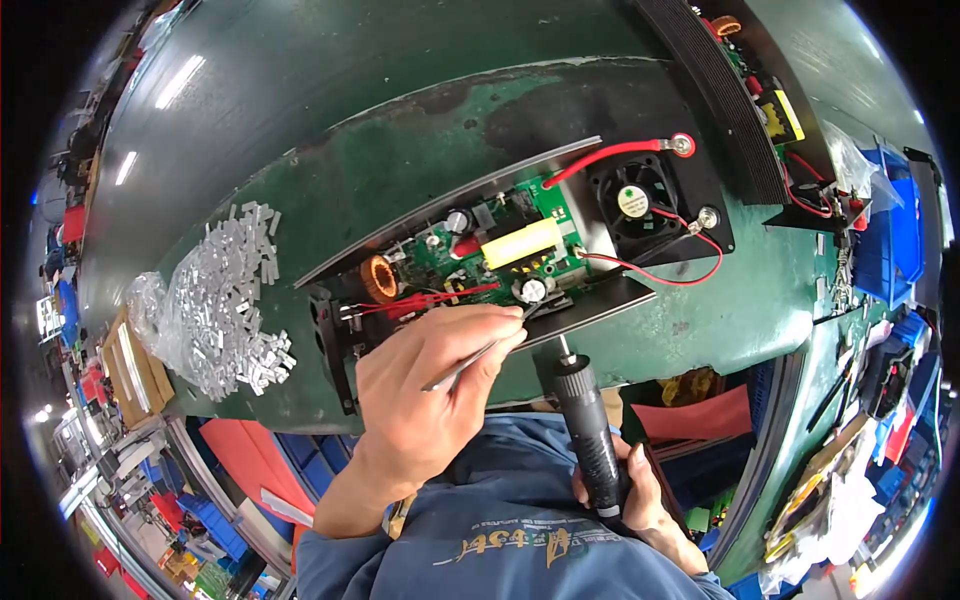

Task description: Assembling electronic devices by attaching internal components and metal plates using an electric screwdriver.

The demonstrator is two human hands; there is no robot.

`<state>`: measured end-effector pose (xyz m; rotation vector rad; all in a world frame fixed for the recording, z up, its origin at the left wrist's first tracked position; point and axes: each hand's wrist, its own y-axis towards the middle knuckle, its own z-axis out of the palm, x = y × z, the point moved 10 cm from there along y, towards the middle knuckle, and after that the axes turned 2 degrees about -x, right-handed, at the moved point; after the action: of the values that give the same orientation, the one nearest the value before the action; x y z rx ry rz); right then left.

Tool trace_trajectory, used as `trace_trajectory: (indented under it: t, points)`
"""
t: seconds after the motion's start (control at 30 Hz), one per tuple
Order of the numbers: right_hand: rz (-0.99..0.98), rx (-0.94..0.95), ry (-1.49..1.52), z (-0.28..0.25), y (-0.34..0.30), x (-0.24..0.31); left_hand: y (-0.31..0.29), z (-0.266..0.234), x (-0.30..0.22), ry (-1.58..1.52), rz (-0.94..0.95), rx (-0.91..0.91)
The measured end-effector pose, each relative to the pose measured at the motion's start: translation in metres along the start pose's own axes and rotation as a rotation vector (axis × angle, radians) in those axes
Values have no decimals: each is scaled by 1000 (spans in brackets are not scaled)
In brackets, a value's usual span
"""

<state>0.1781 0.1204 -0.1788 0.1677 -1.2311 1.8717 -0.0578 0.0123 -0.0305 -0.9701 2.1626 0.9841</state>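
Pinched between the fingers of my left hand point(425, 385) is a pair of tweezers point(462, 366), its tip reaching the near edge of a green circuit board point(420, 262) beside a round capacitor point(532, 290). The board lies in a black metal housing point(590, 315) with a yellow-wrapped transformer point(522, 243), a copper coil point(379, 278), red wires and a black fan point(635, 195) at its right end. My right hand point(645, 490) is wrapped round a black electric screwdriver point(590, 430). Its bit points at the housing's near wall. Whether the bit touches the wall, I cannot tell.
Left on the green bench point(400, 130) lies a heap of small silvery metal pieces point(230, 300) by a clear plastic bag point(150, 305). A second finned housing point(715, 95) stands at the far right. Blue bins point(890, 235) and loose parts line the right edge.
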Motion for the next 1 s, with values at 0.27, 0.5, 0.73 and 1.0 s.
trace_trajectory:
  t: [0.27,0.5,0.73,1.0]
  points:
    - [40,35,-106,2,-4,11,-3,5,0,-61,-57,56]
    - [8,-33,-246,5,-10,22,13,-22,-21,92,-45,55]
    - [-68,-2,-202,5,-7,13,5,27,-9,469,111,362]
    - [22,-81,-190,8,2,6,6,36,-10,417,217,455]
